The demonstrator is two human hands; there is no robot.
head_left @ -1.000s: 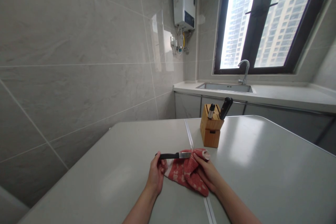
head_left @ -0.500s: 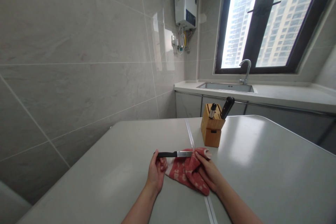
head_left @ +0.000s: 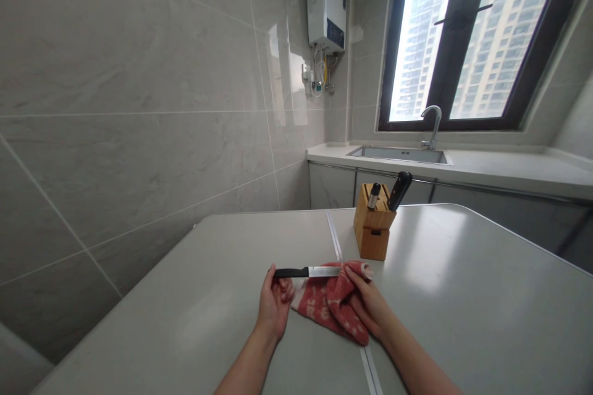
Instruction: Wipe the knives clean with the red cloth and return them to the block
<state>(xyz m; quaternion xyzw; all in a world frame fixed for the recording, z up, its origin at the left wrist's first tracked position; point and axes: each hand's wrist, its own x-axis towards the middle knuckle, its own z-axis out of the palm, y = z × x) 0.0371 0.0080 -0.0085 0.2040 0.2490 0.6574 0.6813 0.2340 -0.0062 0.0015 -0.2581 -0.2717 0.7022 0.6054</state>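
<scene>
My left hand [head_left: 275, 302] is closed on the black handle end of a knife [head_left: 294, 272], which I hold level above the table. The blade points right, and its far part is hidden in a red and white patterned cloth [head_left: 319, 305]. Pinching that cloth around the blade is my right hand [head_left: 368, 302], its fingers partly covered by the folds. The cloth's loose part hangs down between my two hands.
A wooden knife block [head_left: 374, 228] with two black-handled tools in its top stands on the pale table [head_left: 222, 247], beyond my right hand. Farther back are a counter with a sink [head_left: 398, 153], a tap [head_left: 433, 126] and a window. A tiled wall runs along the left.
The knife has slid slightly left with my left hand, so a little more blade shows outside the cloth. My right hand and the cloth stay nearly in place.
</scene>
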